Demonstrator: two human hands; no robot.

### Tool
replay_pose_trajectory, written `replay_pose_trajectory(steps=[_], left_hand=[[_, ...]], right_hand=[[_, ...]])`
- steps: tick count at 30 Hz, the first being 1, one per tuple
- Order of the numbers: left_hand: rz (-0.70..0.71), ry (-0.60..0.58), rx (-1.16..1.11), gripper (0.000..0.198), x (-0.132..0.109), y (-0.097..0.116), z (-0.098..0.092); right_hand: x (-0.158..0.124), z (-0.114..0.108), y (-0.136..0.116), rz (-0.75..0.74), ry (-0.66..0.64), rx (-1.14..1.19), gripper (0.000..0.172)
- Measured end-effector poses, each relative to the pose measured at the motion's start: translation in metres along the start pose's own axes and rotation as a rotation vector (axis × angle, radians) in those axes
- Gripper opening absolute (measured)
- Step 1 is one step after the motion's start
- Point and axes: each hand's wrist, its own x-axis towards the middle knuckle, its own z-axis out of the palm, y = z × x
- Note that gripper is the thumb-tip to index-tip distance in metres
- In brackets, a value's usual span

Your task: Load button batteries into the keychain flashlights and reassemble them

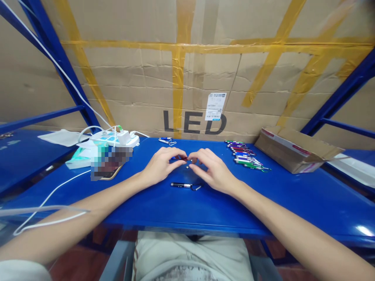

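My left hand (162, 166) is closed in a pinch, with a small red piece (184, 158) showing at its fingertips; most of it is hidden by the fingers. Close to it, my right hand (215, 169) has thumb and fingers curled toward the same spot, and what they grip, if anything, is too small to make out. A tiny shiny piece (187, 167) shows between the two hands. Nearer to me on the blue table (181, 210) lies a black mini flashlight (181, 185) with a carabiner clip at its right end.
Several coloured mini flashlights (244, 157) lie in a row at right, beside an open cardboard box (288, 152). A couple more flashlights (166, 140) lie at the back. At left are a phone (113, 171), a power strip (99, 137) and white cables. A large carton (131, 89) stands behind.
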Motion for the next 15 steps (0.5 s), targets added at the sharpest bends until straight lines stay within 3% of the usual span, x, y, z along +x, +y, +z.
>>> replay_pose_trajectory(steps=[2,7,15], left_hand=[[-0.004,-0.017,-0.01,0.016,0.0,-0.001,0.0],[-0.005,-0.013,-0.06,0.015,0.001,-0.004,-0.001],[-0.029,0.008,-0.039,0.016,0.001,-0.004,0.0]], right_hand=[[0.0,-0.001,0.0,-0.01,-0.026,0.002,0.014],[0.001,0.001,0.008,0.111,0.058,0.054,0.015],[-0.002,0.012,0.023,0.105,-0.305,-0.207,0.028]])
